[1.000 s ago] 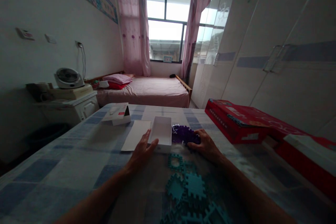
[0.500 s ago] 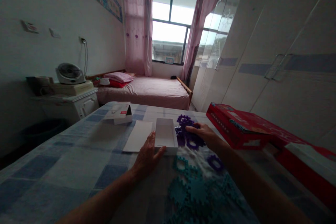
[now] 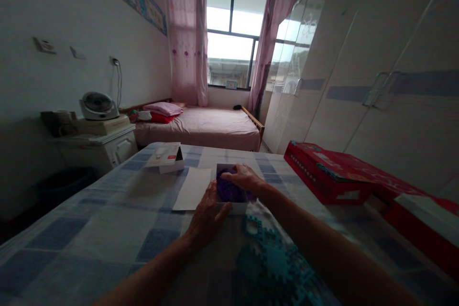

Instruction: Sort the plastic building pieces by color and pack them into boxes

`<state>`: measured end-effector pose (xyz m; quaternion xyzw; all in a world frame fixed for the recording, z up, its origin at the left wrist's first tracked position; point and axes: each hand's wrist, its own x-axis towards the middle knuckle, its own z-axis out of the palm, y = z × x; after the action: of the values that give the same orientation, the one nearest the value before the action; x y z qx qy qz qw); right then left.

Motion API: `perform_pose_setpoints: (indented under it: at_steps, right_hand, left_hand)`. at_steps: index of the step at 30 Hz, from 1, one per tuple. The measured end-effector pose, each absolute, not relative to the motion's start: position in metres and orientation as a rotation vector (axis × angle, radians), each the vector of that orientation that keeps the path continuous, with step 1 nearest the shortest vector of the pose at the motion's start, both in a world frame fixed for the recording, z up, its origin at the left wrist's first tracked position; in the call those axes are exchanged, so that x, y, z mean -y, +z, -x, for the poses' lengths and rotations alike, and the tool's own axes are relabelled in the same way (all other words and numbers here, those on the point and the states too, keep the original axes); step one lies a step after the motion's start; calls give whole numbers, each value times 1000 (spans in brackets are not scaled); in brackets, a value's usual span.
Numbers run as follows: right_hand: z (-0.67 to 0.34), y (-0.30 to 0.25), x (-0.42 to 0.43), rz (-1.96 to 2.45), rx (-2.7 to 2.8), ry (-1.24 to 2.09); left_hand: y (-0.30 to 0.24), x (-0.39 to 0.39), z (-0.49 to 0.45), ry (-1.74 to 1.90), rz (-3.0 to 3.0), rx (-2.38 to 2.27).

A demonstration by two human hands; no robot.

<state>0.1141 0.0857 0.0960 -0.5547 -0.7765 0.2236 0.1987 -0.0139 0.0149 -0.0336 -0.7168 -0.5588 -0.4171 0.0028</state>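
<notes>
A small white open box (image 3: pixel 238 208) stands on the table in the middle of the view. My left hand (image 3: pixel 208 211) grips its near left corner, fingers along the left side and thumb at the front. My right hand (image 3: pixel 245 178) reaches over the box from the right, its fingers closed on purple plastic gears (image 3: pixel 229 192) inside it. The hand partly covers these gears, and a little purple shows beside the right wall. Close to my forearms lies a blurred pile of teal plastic gears (image 3: pixel 274 258).
A white flat panel (image 3: pixel 192 190) lies left of the box, with a folded white carton (image 3: pixel 168 158) behind it. Red boxes (image 3: pixel 322 172) stand along the right side. A checked cloth (image 3: pixel 89 234) covers the table. Beyond are a bed (image 3: pixel 215 124) and wardrobe (image 3: pixel 358 57).
My right hand has moved left with the purple gears, from the table beside the box into the box. My left hand has stayed at the box. The view has shifted slightly.
</notes>
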Motion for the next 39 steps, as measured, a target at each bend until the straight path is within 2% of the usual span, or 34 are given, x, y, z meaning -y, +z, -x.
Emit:
perform_pose_setpoints:
  at_steps: [4, 10, 13, 15, 18, 22, 26, 33, 37, 39]
  right_hand:
    - [-139, 99, -81, 1475, 2158, 573]
    - [-200, 79, -77, 1428, 2169, 675]
    - [-206, 67, -65, 1216, 2238, 640]
    - [-197, 64, -56, 1097, 2299, 503]
    - [-177, 65, -50, 1186, 2334, 252]
    - [-154, 68, -60, 1173, 2494, 139]
    - [-142, 65, -72, 1232, 2489, 53]
    - [-147, 68, -73, 1316, 2312, 248]
    - [-146, 73, -75, 1349, 2252, 336]
    - [-143, 73, -75, 1338, 2261, 373]
  left_hand:
    - [-17, -7, 13, -1230, 2247, 1710]
    - [4, -6, 13, -954, 2323, 1538]
    - [4, -12, 13, -1047, 2242, 1666]
    - [3, -13, 13, -1167, 2183, 1713]
    - [5, -10, 13, -1277, 2145, 1668]
    - [6, -8, 15, -1126, 2270, 1396]
    - [6, -9, 24, -1279, 2122, 1595]
    - [7, -9, 25, -1097, 2429, 1379]
    - [9, -8, 25, -1365, 2264, 1503]
    - [11, -7, 27, -1339, 2238, 1491]
